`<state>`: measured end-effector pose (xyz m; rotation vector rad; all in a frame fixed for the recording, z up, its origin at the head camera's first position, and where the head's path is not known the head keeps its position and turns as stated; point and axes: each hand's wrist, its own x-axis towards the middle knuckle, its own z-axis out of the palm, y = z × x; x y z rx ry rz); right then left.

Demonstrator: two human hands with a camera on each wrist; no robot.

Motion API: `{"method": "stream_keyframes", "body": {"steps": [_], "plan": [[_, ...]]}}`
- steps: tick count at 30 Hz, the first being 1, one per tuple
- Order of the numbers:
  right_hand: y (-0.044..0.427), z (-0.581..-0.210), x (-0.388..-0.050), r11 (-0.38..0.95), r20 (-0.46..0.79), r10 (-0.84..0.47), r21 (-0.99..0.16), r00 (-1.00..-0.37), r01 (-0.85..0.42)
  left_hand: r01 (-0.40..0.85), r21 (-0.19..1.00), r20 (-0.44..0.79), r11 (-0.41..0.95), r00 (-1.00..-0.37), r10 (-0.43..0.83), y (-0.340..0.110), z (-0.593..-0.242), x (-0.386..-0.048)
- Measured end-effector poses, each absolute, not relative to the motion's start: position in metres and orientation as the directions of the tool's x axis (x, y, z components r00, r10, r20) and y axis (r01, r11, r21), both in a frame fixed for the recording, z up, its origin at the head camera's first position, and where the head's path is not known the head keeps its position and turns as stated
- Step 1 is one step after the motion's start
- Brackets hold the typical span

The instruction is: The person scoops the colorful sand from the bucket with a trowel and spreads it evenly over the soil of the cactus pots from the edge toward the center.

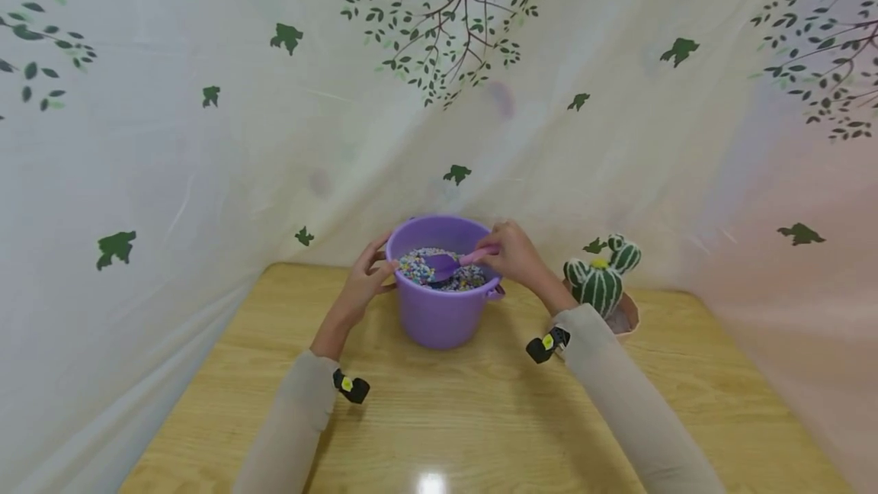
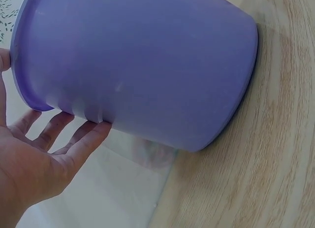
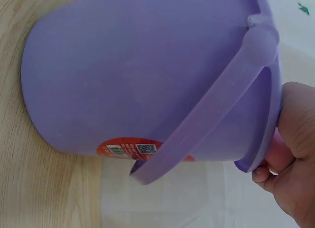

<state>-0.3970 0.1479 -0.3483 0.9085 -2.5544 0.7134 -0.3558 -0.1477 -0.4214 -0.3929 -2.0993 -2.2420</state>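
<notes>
Head view. Purple bucket (image 1: 439, 319) is standing upright on the table (image 1: 425, 433). My left grip (image 1: 360, 284) is holding it at nine o'clock, thumb at the rim; my right grip (image 1: 516, 254), just above two o'clock of the rim, is pinching the pink end of a scoop (image 1: 442, 267). Its purple blade is lying among small multicoloured beads (image 1: 414, 265); I cannot tell how full. Potted cactus (image 1: 599, 288) is sitting at three o'clock, near my right forearm. Risks, as I am judging them: beads scattering if I am tilting or jerking the blade over the rim; the bucket sliding or tipping if the scoop is pushing its wall while my left hold is slackening; the forearm knocking the pot. From the right grip, the blade is lying at nine o'clock, the bucket at eight.

Left wrist view. My fingers (image 2: 89, 142) are pressing the outer wall, spread; the bucket is filling one to two o'clock from them.

Right wrist view. The bucket is lying at ten o'clock from my closed fingers; the wall is hiding the blade. Bucket handle (image 3: 206, 112) is hanging along the side, partly crossing an orange-red label (image 3: 129, 148).
</notes>
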Motion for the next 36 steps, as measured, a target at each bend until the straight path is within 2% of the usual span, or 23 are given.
{"method": "stream_keyframes", "body": {"steps": [23,36], "plan": [[0.159,-0.349,-0.393,0.653,0.469,-0.404,-0.453,-0.785,-0.607,0.21,0.975,0.218,-0.07,-0.965,0.145,-0.148,-0.424,-0.359],[0.166,-0.35,-0.383,0.586,0.469,-0.358,-0.56,-0.807,-0.586,0.209,0.975,0.219,-0.075,-0.963,0.158,-0.149,-0.424,-0.359]]}}
